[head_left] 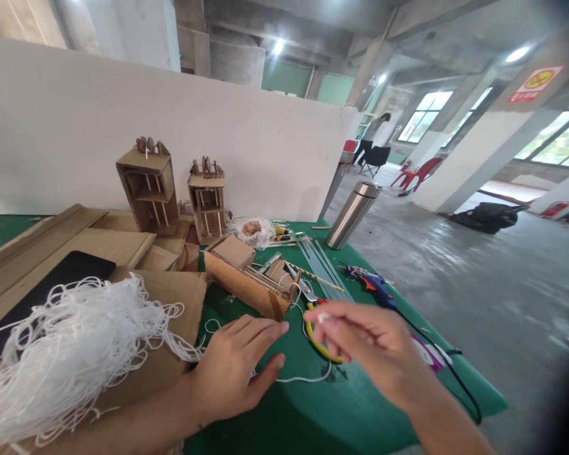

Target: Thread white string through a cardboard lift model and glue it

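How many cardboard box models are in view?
3. A larger model stands before the white panel, a smaller model stands to its right, and a third model lies on the green tabletop beyond the left hand.

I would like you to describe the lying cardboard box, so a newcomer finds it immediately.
On the green table, look just beyond the left hand. The brown cardboard box there lies lengthwise, whereas the two similar boxes stand upright before the white partition.

I see cord pile L of lying box, upright boxes behind it to L, glue gun + flask R.
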### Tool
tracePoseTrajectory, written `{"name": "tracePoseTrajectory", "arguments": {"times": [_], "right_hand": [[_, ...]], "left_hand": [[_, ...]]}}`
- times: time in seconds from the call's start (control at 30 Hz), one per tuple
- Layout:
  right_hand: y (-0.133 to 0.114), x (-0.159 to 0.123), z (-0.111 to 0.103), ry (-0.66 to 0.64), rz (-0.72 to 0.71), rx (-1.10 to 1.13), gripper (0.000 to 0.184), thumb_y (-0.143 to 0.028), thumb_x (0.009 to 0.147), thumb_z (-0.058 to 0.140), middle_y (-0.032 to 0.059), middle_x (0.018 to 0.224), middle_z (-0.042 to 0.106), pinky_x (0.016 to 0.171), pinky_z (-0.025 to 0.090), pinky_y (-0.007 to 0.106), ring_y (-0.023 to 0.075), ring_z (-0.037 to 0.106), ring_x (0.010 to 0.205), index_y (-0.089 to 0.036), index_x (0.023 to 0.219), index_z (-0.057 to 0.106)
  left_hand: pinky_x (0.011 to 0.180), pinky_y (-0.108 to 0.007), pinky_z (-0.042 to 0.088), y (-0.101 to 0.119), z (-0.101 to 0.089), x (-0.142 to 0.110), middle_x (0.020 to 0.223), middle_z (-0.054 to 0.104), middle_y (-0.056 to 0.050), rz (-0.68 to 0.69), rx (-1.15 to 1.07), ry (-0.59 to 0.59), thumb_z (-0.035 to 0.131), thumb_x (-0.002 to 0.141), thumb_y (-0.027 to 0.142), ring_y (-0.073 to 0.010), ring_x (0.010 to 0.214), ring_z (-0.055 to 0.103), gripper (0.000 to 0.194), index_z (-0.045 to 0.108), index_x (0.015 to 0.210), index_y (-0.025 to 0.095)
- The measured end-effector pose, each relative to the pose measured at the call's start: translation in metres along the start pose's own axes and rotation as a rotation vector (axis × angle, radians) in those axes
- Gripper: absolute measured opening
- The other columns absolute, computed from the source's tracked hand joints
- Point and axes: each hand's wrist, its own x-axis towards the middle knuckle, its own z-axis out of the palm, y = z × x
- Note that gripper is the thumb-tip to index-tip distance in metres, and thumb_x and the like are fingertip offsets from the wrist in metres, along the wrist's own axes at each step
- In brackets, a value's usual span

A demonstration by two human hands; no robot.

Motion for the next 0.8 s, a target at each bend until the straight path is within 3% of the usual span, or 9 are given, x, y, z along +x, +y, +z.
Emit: {"name": "tracePoseTrajectory", "arguments": {"times": [0.1, 0.17, 0.27, 0.37, 0.47, 0.57, 0.8], "right_hand": [[-0.028, 0.063, -0.012, 0.024, -0.132, -0.437, 0.034, -0.044, 0.097, 0.052, 0.0064, 0.087, 0.074, 0.055, 0.048, 0.025, 0.0149, 0.063, 0.067, -0.020, 0.107, 0.075], [-0.032, 0.122, -0.007, -0.059, -0.076, -0.885, 0.033, -0.036, 0.102, 0.046, 0.0052, 0.101, 0.075, 0.073, 0.051, 0.027, 0.0156, 0.068, 0.082, -0.021, 0.112, 0.073], [-0.019, 0.202, 0.011, -0.160, 0.015, -1.067, 0.027, -0.033, 0.099, 0.054, 0.0069, 0.090, 0.075, 0.078, 0.052, 0.032, 0.0187, 0.069, 0.081, -0.017, 0.104, 0.075], [0.005, 0.252, 0.029, -0.227, 0.072, -1.226, 0.025, -0.036, 0.097, 0.060, 0.0070, 0.109, 0.069, 0.085, 0.055, 0.040, 0.0200, 0.067, 0.095, -0.016, 0.111, 0.066], [0.024, 0.271, 0.038, -0.300, 0.101, -1.351, 0.029, -0.034, 0.097, 0.061, 0.0085, 0.121, 0.063, 0.088, 0.055, 0.043, 0.0220, 0.065, 0.103, -0.017, 0.120, 0.061], [0.035, 0.277, 0.039, -0.368, 0.127, -1.442, 0.031, -0.034, 0.097, 0.061, 0.0092, 0.124, 0.062, 0.089, 0.055, 0.044, 0.0229, 0.064, 0.106, -0.017, 0.123, 0.060], [0.033, 0.282, 0.032, -0.517, 0.182, -1.478, 0.029, -0.033, 0.097, 0.061, 0.0084, 0.122, 0.063, 0.087, 0.056, 0.042, 0.0215, 0.065, 0.102, -0.018, 0.121, 0.061]], "left_hand": [[0.072, -0.037, 0.057, 0.000, 0.000, -0.001, 0.103, 0.072, -0.005, -0.029, -0.072, -0.022, 0.054, 0.091, 0.020, -0.0231, 0.085, 0.067, 0.027, 0.061, 0.117, 0.020], [0.070, -0.035, 0.055, 0.000, 0.001, -0.002, 0.097, 0.072, -0.003, -0.035, -0.099, -0.033, 0.055, 0.089, 0.018, -0.0220, 0.081, 0.065, 0.021, 0.062, 0.109, 0.020], [0.067, -0.032, 0.053, -0.003, 0.006, -0.003, 0.090, 0.071, -0.001, -0.027, -0.118, -0.015, 0.056, 0.086, 0.016, -0.0199, 0.077, 0.065, 0.017, 0.062, 0.101, 0.021], [0.061, -0.029, 0.051, -0.009, 0.014, -0.004, 0.082, 0.071, 0.001, 0.022, -0.087, 0.059, 0.058, 0.084, 0.017, -0.0184, 0.070, 0.064, 0.013, 0.062, 0.095, 0.021], [0.055, -0.027, 0.048, -0.015, 0.022, -0.004, 0.075, 0.069, 0.003, 0.084, -0.033, 0.152, 0.055, 0.088, 0.021, -0.0163, 0.064, 0.061, 0.006, 0.061, 0.090, 0.021], [0.052, -0.025, 0.046, -0.019, 0.026, -0.002, 0.070, 0.067, 0.004, 0.105, 0.002, 0.207, 0.051, 0.093, 0.021, -0.0145, 0.059, 0.060, 0.012, 0.059, 0.084, 0.021], [0.051, -0.024, 0.045, -0.019, 0.023, 0.000, 0.069, 0.066, 0.004, 0.100, 0.020, 0.189, 0.055, 0.091, 0.021, -0.0144, 0.058, 0.060, 0.009, 0.060, 0.084, 0.022]]}}
